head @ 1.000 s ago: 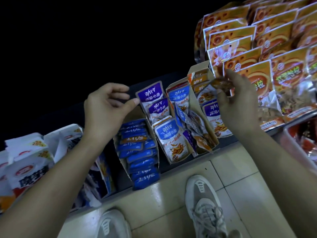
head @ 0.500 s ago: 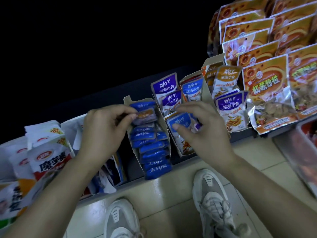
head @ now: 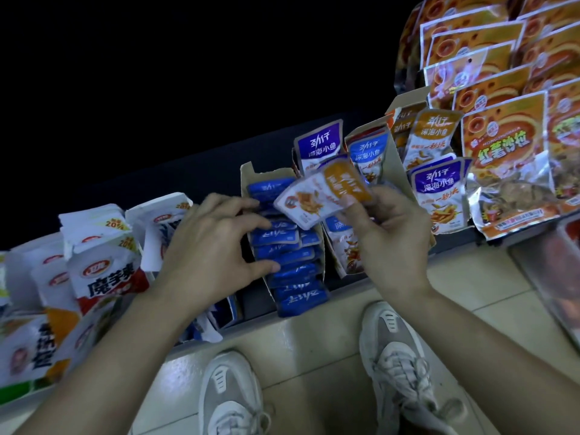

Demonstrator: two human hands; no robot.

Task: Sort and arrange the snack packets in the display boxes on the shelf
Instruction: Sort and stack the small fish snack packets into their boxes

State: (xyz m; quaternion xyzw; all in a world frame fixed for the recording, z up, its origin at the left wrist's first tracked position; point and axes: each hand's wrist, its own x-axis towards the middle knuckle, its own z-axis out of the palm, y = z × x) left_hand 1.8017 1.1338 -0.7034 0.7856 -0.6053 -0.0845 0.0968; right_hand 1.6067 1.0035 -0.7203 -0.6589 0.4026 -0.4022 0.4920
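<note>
While the right hand point(head: 389, 237) pinched an orange-and-white packet point(head: 323, 196) between thumb and fingertips, tilted just above the display boxes, the left hand point(head: 210, 255) lay spread with relaxed fingers on the blue packets point(head: 288, 255), gripping nothing. The held packet was glossy, with an orange band at one end and a white body showing golden-brown snack pieces; its writing was turned sideways and too blurred to read.

The blue packets overlapped in a full row down an open-fronted cardboard box point(head: 248, 174), the lowest ones reaching the shelf edge point(head: 354, 285). A second cardboard box point(head: 397, 164) stood close on its right, holding blue-topped packets point(head: 367, 152). A narrow dark gap lay at the front left of the blue box, and darkness lay behind the boxes. Below the shelf were floor tiles point(head: 314, 350) and two grey shoes point(head: 398, 359).

A purple packet point(head: 317, 142) behind read "劲仔 深海小鱼", as did another purple packet point(head: 439, 186) and an orange packet point(head: 433, 130) farther right. Large orange bags point(head: 502, 146) showed "红薯"; white packs point(head: 103, 277) at the left read "魔芋爽" and "20%".
</note>
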